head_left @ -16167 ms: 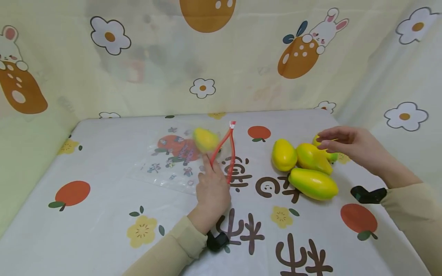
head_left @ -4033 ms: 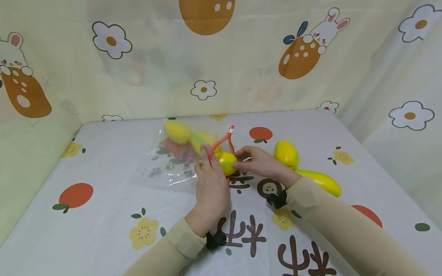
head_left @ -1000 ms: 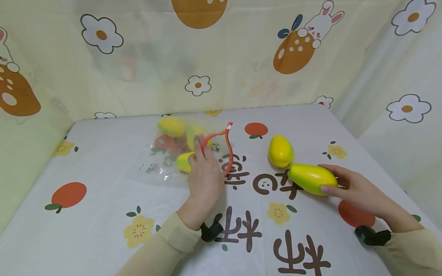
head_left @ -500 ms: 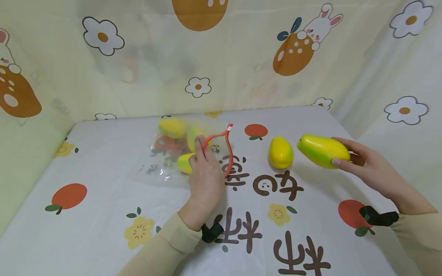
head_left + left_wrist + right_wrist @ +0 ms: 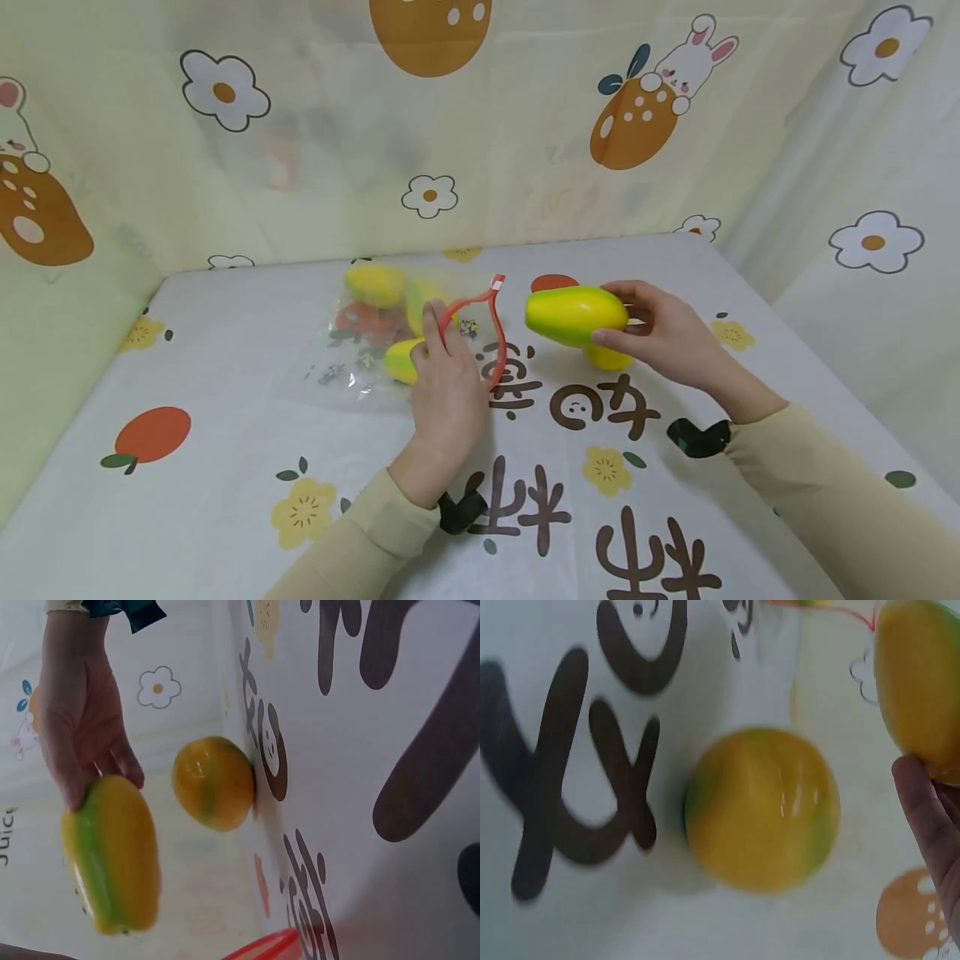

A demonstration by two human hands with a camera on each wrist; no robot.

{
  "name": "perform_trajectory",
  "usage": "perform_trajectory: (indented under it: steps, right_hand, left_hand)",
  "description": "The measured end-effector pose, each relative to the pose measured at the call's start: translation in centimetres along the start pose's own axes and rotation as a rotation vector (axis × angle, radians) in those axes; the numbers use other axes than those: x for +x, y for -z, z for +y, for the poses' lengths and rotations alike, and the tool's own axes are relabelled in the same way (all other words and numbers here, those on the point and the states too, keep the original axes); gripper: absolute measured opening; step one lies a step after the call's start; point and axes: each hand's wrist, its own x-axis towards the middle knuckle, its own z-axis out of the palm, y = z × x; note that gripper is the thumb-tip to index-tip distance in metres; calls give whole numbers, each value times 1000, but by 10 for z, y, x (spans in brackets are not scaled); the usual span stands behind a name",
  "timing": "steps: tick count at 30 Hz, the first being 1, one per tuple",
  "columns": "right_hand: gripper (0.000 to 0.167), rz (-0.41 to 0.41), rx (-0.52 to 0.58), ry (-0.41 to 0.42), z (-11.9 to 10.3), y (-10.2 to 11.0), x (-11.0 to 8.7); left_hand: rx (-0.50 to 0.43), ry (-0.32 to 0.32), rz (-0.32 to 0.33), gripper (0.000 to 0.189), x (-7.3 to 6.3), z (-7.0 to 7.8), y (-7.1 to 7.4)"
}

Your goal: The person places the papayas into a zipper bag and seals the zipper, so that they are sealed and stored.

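My right hand (image 5: 667, 333) grips a glossy yellow-green papaya (image 5: 573, 317) by its right end, above the table. The left wrist view shows this papaya (image 5: 112, 859) hanging from the right hand's fingers. Under it, partly hidden in the head view, another yellow fruit (image 5: 609, 358) sits on the cloth; it looks rounded in the right wrist view (image 5: 763, 810). My left hand (image 5: 450, 387) holds the mouth of a clear printed plastic bag (image 5: 341, 375), with its red drawstring (image 5: 498, 333) at the fingers. Inside the bag lie several yellow-green fruits (image 5: 375, 285); the left hand partly covers one.
A white tablecloth (image 5: 225, 500) printed with fruit, flowers and brown characters covers the table. A patterned curtain (image 5: 322, 183) stands at the back and sides. Black straps (image 5: 697, 437) sit at the sleeve cuffs.
My right hand has lifted the papaya off the cloth and carried it left, over the other fruit. Earlier, more fruits went from the right pile into the bag. The left hand stays at the bag.
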Motion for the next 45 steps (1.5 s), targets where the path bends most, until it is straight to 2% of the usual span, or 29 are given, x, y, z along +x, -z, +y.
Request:
perform_trajectory:
  steps: [7, 12, 21, 30, 36, 40, 45]
  right_hand:
    - [64, -99, 4, 86, -10, -37, 12]
    - [65, -158, 22, 89, -10, -53, 19]
    - [63, -228, 84, 64, -5, -62, 24]
    - [60, -349, 187, 39, 5, -64, 26]
    - [60, -332, 176, 98, 4, -71, 29]
    - [59, -295, 142, 123, 1, -75, 31]
    - [57, -259, 104, 112, -3, -79, 34]
  left_hand:
    - [9, -1, -22, 88, 0, 0, 0]
    - [8, -6, -20, 86, -1, 0, 0]
    - [30, -19, -27, 90, -3, 2, -1]
    - [47, -45, -3, 97, -6, 3, -1]
    - [66, -46, -13, 103, -7, 4, 0]
    - [82, -51, 10, 104, -7, 5, -1]
    - [114, -74, 51, 101, -7, 6, -4]
